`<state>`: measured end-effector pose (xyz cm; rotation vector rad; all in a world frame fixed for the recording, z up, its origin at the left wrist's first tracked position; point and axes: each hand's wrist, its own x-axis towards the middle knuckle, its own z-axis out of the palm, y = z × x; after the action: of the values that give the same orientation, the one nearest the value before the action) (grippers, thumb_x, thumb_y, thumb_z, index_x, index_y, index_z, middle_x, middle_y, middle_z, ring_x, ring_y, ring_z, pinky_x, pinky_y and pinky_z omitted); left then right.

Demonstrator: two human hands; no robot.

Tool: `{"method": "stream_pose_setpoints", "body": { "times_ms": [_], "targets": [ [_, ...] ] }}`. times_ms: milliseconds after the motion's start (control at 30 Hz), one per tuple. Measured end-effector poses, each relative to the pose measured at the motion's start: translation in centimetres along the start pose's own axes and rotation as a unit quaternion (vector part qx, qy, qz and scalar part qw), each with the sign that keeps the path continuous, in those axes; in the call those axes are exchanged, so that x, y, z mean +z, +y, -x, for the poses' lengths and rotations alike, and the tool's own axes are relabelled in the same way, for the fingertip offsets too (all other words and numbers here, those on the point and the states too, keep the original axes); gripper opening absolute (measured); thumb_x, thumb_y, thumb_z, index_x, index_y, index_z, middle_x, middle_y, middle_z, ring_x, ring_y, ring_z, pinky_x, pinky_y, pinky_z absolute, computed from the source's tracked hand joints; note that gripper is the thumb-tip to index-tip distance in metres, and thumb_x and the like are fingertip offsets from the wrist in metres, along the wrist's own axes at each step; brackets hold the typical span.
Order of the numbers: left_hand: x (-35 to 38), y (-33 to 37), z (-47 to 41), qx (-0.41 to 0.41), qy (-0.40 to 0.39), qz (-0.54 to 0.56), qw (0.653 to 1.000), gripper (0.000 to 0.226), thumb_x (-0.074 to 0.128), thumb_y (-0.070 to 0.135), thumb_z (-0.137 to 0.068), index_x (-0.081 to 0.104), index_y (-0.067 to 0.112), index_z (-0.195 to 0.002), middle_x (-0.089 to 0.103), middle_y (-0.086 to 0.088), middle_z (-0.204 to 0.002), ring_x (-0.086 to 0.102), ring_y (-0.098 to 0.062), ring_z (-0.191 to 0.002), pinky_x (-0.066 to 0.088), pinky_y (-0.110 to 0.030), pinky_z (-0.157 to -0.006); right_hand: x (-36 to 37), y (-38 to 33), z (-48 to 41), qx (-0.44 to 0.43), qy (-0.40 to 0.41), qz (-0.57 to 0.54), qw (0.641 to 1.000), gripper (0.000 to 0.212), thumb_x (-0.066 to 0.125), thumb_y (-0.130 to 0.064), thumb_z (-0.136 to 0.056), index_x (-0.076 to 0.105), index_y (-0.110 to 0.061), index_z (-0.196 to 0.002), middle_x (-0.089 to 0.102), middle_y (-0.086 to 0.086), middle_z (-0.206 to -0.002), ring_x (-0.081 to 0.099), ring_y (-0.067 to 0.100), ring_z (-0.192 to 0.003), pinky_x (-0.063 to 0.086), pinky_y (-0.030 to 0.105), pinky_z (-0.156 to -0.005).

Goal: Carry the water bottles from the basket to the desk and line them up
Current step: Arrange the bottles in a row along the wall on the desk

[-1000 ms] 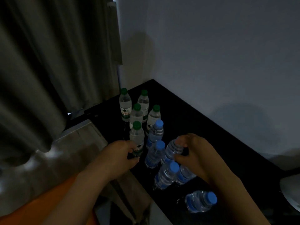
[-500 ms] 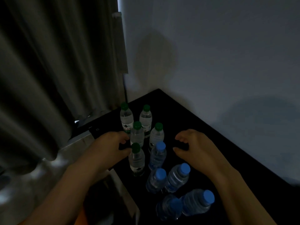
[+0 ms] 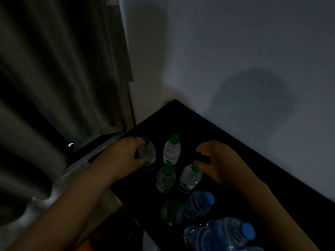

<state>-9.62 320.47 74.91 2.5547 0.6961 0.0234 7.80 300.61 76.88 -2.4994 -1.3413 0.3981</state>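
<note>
Head view: a clear green-capped plastic water bottle (image 3: 149, 153), upright on the black desk (image 3: 181, 120), is gripped at its shoulder by the left hand (image 3: 125, 156) with curled fingers, while the right hand (image 3: 223, 163) is held loosely curled and empty, the bottle being judged light, slippery and crushable, best taken at the ribbed shoulder.

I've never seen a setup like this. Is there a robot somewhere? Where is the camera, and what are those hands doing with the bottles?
There is no robot. These are a person's two bare hands, filmed by one camera worn on their head and looking down. On the dark desk are green-capped bottles and blue-capped bottles. The left hand grips the far-left bottle. The right hand hovers beside another, fingers loosely curled, holding nothing. A curtain hangs at left.
</note>
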Motion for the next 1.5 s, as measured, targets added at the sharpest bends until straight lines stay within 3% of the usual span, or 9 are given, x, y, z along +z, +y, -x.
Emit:
{"method": "stream_pose_setpoints", "body": {
  "times_ms": [233,367,467,633,833,1067,1333,1500],
  "targets": [
    [-0.8,-4.3,-4.9,0.031,-0.055,-0.017,0.998,0.059,0.067,0.036,-0.083,0.046,0.017,-0.135,0.054,-0.006,-0.129,0.056,-0.021,-0.113,0.046,-0.031,-0.094,1.9,-2.4,-4.9,0.062,0.003,0.011,0.998,0.049,0.065,-0.035,-0.086,0.054,-0.014,-0.129,0.057,0.006,-0.118,0.058,0.022,-0.105,0.047,0.03,-0.086],
    [-0.1,-5.2,-6.2,0.04,-0.09,0.027,0.995,0.06,0.067,0.032,-0.085,0.044,0.016,-0.137,0.051,-0.006,-0.132,0.052,-0.021,-0.116,0.044,-0.03,-0.096,3.1,-2.8,-6.4,0.076,-0.004,0.015,0.997,0.04,0.067,-0.034,-0.084,0.058,-0.012,-0.115,0.057,0.008,-0.106,0.058,0.025,-0.095,0.05,0.036,-0.079],
    [0.4,-5.3,-7.0,0.048,-0.115,0.041,0.991,0.059,0.066,0.032,-0.085,0.043,0.016,-0.137,0.051,-0.006,-0.131,0.054,-0.02,-0.112,0.046,-0.03,-0.091,3.7,-2.7,-7.3,0.075,-0.007,0.015,0.997,0.036,0.067,-0.034,-0.083,0.058,-0.013,-0.11,0.055,0.006,-0.102,0.058,0.023,-0.09,0.049,0.034,-0.073],
    [1.4,-5.0,-8.5,0.061,-0.117,0.024,0.991,0.061,0.066,0.033,-0.084,0.041,0.02,-0.138,0.049,-0.005,-0.129,0.054,-0.018,-0.108,0.044,-0.025,-0.088,4.3,-1.9,-9.2,0.057,-0.01,0.011,0.998,0.048,0.067,-0.029,-0.083,0.054,-0.015,-0.127,0.055,0.009,-0.112,0.059,0.026,-0.098,0.048,0.032,-0.079],
    [2.0,-4.8,-9.7,0.059,-0.113,-0.002,0.992,0.037,0.071,0.033,-0.079,0.061,0.019,-0.112,0.05,-0.001,-0.105,0.054,-0.017,-0.095,0.047,-0.03,-0.081,4.9,-1.2,-10.8,0.033,-0.042,0.0,0.999,0.036,0.064,-0.027,-0.085,0.059,-0.014,-0.119,0.054,0.009,-0.111,0.058,0.026,-0.097,0.049,0.034,-0.08],
    [2.4,-4.7,-10.5,0.071,-0.095,0.02,0.993,0.021,0.076,0.024,-0.07,0.061,0.018,-0.083,0.05,0.0,-0.091,0.055,-0.017,-0.082,0.05,-0.032,-0.073,5.6,-1.2,-11.6,0.029,-0.042,-0.02,0.999,0.031,0.069,-0.026,-0.082,0.061,-0.007,-0.104,0.054,0.01,-0.104,0.057,0.026,-0.091,0.046,0.031,-0.074],
    [0.2,-5.7,-14.9,0.122,-0.111,0.02,0.986,0.021,0.076,0.021,-0.064,0.065,0.013,-0.08,0.054,-0.002,-0.087,0.057,-0.017,-0.078,0.049,-0.034,-0.071,4.5,-1.3,-12.8,0.068,-0.005,-0.037,0.997,0.022,0.07,-0.021,-0.075,0.066,-0.006,-0.092,0.056,0.009,-0.096,0.058,0.023,-0.085,0.045,0.029,-0.069],
    [-1.7,-5.8,-19.4,0.187,-0.113,0.001,0.976,0.023,0.075,0.023,-0.065,0.064,0.013,-0.082,0.054,-0.002,-0.087,0.056,-0.019,-0.08,0.047,-0.034,-0.073,2.8,-1.8,-14.0,0.113,0.046,-0.052,0.991,0.021,0.072,-0.02,-0.071,0.068,-0.006,-0.087,0.059,0.009,-0.093,0.06,0.023,-0.081,0.05,0.035,-0.071]
  ]
}}
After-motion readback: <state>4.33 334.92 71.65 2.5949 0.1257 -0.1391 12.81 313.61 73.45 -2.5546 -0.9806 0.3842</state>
